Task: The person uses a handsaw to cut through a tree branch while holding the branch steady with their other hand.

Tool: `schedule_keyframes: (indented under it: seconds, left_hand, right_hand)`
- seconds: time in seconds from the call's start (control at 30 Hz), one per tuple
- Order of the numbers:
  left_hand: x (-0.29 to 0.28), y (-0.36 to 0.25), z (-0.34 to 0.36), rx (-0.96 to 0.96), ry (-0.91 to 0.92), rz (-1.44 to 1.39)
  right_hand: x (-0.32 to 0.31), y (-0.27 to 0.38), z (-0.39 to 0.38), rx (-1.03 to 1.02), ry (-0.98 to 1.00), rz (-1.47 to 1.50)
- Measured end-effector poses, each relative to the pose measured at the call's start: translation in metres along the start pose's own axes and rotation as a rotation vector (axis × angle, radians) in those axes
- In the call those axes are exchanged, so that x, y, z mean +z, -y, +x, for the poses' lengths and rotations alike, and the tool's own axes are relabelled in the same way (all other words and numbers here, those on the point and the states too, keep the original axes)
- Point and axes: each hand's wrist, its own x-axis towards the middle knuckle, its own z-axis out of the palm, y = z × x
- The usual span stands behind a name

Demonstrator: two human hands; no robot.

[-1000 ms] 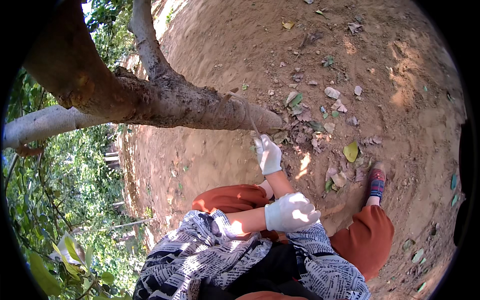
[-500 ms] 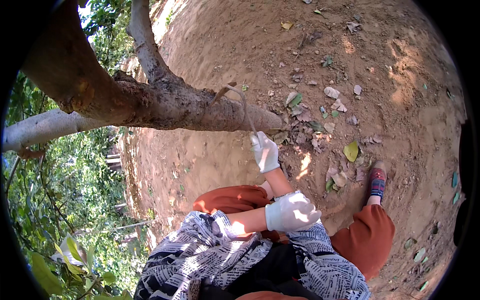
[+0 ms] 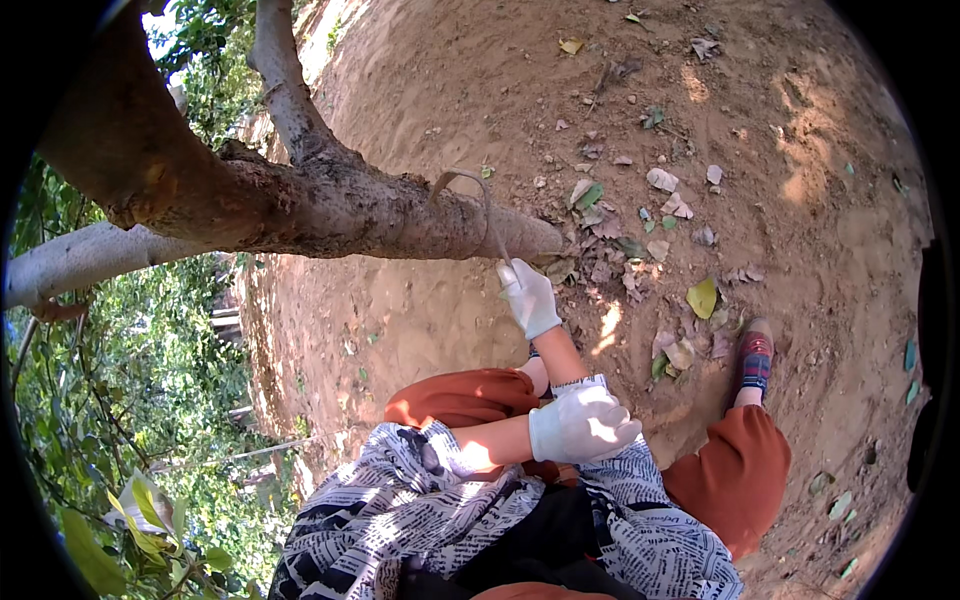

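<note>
A thin, brownish curved strip (image 3: pixel 488 205) arches over the tree trunk (image 3: pixel 380 215). Whether it is cord, bark or a hooked tool I cannot tell. Its lower end runs into the fingers of my right hand (image 3: pixel 530 300), white-gloved and closed, just beside the base of the trunk. The strip's other end meets the bark on the trunk's far side. My left hand (image 3: pixel 585 425), also in a white glove, is closed in a fist close to my body, in front of my right forearm. Its fingers curl out of sight, so anything inside is hidden.
Thick branches (image 3: pixel 290 90) fork from the trunk at upper left. Dry leaves (image 3: pixel 610 235) and a yellow leaf (image 3: pixel 702 298) lie on the brown soil (image 3: pixel 800 250). My right shoe (image 3: pixel 755 355) rests at right. Green foliage (image 3: pixel 150 370) fills the left side.
The strip's far part has shifted slightly left and now forms a smoother arch; its broad brown end no longer stands out. My right hand has moved slightly; the left stays in place.
</note>
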Motion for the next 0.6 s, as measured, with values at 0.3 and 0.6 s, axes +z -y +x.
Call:
schedule_keyframes:
  seconds: [0.3, 0.6]
  left_hand:
    - [0.001, -0.001, -0.001, -0.009, -0.037, -0.024]
    - [-0.001, 0.001, 0.000, 0.007, -0.022, -0.037]
  right_hand:
    - [0.004, -0.013, 0.000, -0.013, 0.010, 0.081]
    - [-0.006, -0.016, -0.002, 0.000, 0.055, 0.022]
